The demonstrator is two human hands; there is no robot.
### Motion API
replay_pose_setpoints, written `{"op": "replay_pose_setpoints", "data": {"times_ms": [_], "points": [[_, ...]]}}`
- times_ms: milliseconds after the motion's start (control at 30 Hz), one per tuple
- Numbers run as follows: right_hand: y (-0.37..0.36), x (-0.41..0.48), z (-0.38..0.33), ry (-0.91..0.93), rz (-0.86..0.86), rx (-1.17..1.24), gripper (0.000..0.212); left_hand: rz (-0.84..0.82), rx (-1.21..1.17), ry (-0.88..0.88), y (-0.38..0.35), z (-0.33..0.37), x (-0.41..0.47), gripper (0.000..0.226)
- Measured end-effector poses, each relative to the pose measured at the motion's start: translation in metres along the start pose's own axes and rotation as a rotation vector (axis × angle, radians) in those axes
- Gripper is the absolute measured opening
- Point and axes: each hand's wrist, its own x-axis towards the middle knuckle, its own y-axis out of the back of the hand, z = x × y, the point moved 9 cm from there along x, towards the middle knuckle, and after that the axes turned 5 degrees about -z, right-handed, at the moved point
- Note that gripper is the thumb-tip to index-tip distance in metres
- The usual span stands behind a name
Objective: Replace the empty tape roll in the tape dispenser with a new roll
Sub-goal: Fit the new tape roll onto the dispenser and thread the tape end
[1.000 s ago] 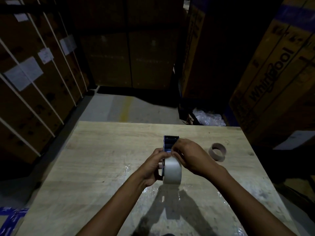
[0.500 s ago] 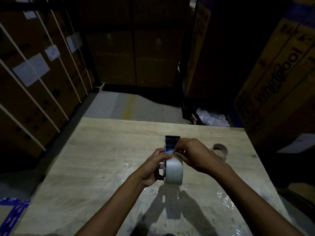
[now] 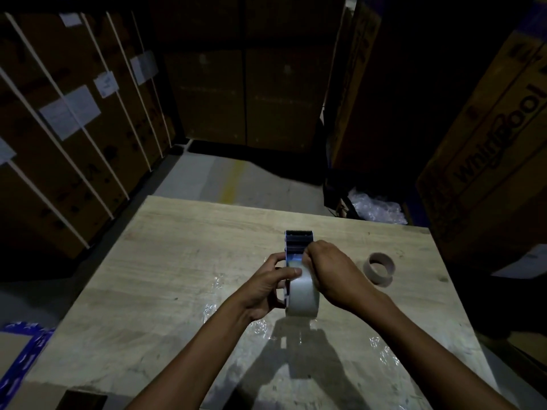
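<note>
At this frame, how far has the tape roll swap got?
Done: the empty core lies loose on the table, right of the hands, and the new roll sits in the dispenser. In hand: the left hand steadies the dispenser while the right hand pinches at the top of the roll, apparently leading tape toward the serrated blade. Left: finishing that threading.

The right hand (image 3: pixel 331 270) has edged along the tape roll (image 3: pixel 303 294) toward the dispenser's blade.
</note>
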Motion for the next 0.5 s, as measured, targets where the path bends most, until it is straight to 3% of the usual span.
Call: {"op": "replay_pose_setpoints", "data": {"times_ms": [100, 334, 500], "points": [[0.002, 0.000, 0.009, -0.040, 0.012, 0.077, 0.008, 0.030, 0.018, -0.007, -0.001, -0.002, 0.002, 0.076], [0.011, -0.004, 0.014, 0.140, -0.065, 0.126, 0.022, 0.113, 0.021, -0.003, -0.010, -0.007, 0.004, 0.050], [0.012, 0.000, 0.016, 0.175, -0.085, 0.121, 0.015, 0.136, 0.014, -0.015, -0.017, -0.012, 0.005, 0.049]]}}
